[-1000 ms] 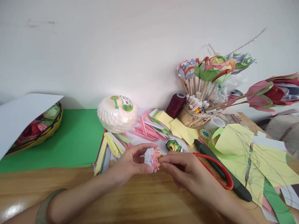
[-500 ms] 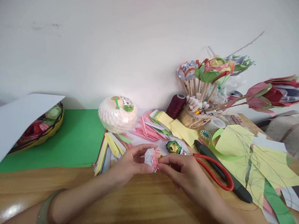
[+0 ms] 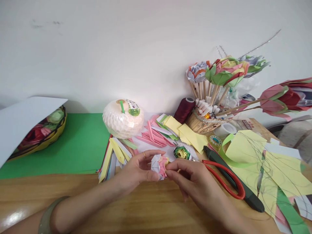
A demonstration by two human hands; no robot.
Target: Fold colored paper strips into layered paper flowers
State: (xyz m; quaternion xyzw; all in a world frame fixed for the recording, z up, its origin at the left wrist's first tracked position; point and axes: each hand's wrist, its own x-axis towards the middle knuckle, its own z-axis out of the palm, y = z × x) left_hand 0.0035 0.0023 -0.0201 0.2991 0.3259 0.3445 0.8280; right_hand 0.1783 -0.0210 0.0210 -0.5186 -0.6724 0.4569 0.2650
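Between my two hands is a small folded paper flower [image 3: 159, 166], white on its left side and pink with some yellow on its right. My left hand [image 3: 141, 167] holds it by the white side, thumb in front and fingers behind. At its right edge, the thumb and forefinger of my right hand [image 3: 186, 175] pinch the pink petals. Just behind, a finished-looking green and yellow paper flower [image 3: 182, 152] lies on white paper. Red-handled scissors [image 3: 225, 180] are to the right of my right hand, their blades partly hidden.
A wrapped coconut [image 3: 123, 120] stands behind folded paper strips [image 3: 117, 156]. Behind my hands lie pink folded pieces [image 3: 154, 135] and yellow slips [image 3: 193, 136]. A basket of paper flowers [image 3: 204, 123], a maroon thread spool [image 3: 184, 110], a dark green tool [image 3: 251, 198] and thread-strewn yellow paper [image 3: 246, 146] are at right.
Almost nothing differs. The view has shifted slightly, and both hands keep their hold on the paper flower, with the right fingertips moved a little at its edge.
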